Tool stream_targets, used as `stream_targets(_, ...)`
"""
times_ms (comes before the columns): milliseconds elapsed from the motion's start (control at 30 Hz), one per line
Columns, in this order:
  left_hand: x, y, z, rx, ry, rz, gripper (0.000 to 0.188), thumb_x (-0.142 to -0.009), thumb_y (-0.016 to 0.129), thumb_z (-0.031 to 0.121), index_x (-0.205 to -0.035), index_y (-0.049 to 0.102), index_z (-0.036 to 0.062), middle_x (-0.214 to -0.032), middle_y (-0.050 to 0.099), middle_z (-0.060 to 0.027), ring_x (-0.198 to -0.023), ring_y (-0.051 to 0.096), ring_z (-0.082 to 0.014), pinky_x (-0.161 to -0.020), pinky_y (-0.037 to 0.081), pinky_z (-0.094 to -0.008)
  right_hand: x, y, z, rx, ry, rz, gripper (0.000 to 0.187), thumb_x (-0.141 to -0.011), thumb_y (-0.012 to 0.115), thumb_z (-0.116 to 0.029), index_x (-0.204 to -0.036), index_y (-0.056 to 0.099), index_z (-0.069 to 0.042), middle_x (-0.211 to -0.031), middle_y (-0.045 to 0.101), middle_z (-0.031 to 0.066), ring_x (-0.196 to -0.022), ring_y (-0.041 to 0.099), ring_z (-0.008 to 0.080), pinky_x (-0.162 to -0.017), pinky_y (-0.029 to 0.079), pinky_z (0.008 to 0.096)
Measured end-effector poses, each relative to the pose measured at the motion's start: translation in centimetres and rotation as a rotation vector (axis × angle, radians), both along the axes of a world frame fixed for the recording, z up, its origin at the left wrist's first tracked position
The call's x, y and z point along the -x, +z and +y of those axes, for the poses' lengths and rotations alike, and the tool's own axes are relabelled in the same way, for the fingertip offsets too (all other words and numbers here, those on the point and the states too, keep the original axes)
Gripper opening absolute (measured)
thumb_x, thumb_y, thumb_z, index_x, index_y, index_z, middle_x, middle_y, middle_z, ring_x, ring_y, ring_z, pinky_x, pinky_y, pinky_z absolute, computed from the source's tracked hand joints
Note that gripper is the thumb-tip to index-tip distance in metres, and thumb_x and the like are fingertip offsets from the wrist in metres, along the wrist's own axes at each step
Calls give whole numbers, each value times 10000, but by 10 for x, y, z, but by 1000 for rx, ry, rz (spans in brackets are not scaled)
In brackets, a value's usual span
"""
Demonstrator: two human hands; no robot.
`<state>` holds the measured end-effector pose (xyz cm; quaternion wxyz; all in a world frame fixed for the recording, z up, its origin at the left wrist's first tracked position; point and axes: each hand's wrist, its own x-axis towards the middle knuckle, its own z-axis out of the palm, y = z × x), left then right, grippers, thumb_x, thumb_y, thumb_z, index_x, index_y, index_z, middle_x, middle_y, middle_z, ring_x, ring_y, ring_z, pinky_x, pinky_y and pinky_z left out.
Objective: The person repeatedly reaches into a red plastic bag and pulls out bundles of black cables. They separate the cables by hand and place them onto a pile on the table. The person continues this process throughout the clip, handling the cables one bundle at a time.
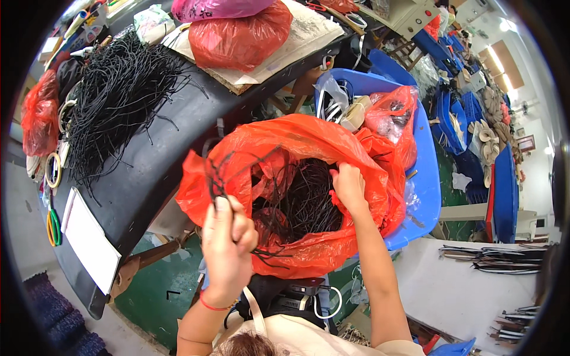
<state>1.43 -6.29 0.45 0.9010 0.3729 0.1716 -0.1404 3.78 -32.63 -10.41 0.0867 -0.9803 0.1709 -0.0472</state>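
A big red plastic bag [314, 133] gapes open in front of me, with a tangle of thin black cords [312, 199] inside. Between the thumb and fingers of my left hand [228, 243] is a small bunch of black cords [217, 178], raised over the bag's left side and partly blurred. My right hand [349, 185] is closed on the bag's right rim, its fingertips turned inward and partly hidden. More red plastic lies bunched inside the bag beside the cords. Some cord ends hang over the near rim.
On the black-covered table [160, 154] at left lies a large heap of black cords [119, 95], with a white pad [83, 237] near its edge. Filled red and pink bags [240, 38] rest on a board behind. A blue bin [424, 184] surrounds the bag at right. Black strips [499, 258] lie on a white surface.
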Motion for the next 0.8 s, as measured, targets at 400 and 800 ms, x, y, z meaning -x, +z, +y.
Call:
stream_targets(400, 19, -25, -28, 20, -282, 30, 282, -997, 389, 271, -946, 546, 42, -580, 304, 61, -473, 260, -42, -436, 226, -204, 46, 42, 18, -263, 152, -361, 113, -827, 625, -130, -846, 612, -19, -815, 624, 130, -728, 601, 309, -686, 453, 391)
stream_targets(800, 33, -45, -56, -38, -377, -48, 384, -993, 391, 252, -1211, 499, -45, -1187, 568, -162, -1099, 555, -209, -952, 433, -322, 87, 81, 88, -470, 262, -408, 91, -763, 674, -42, -820, 604, -39, -710, 574, 90, -638, 545, 261, -592, 408, 368)
